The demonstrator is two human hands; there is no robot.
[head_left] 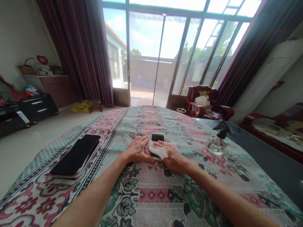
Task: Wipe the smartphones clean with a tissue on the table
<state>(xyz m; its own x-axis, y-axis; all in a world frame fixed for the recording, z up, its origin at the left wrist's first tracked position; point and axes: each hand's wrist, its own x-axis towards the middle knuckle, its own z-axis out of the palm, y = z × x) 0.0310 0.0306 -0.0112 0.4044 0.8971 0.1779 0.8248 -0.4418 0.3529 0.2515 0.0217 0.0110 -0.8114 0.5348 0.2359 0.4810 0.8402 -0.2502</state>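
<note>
A white-framed smartphone with a dark screen lies face up on the patterned tablecloth. My left hand holds its left side, fingers at the upper edge and thumb along the lower edge. A white cloth or tissue covers the middle of the screen, held under the fingers of my right hand. Part of the phone is hidden by the cloth and fingers. To the right stands a clear spray bottle with a black trigger head. Left of my hands is a stack of flat devices with a black one on top.
Beyond the table are glass doors between dark purple curtains. A red wooden armchair stands at the back right, beside a dark glossy surface. A yellow bag and small stool are on the floor at left.
</note>
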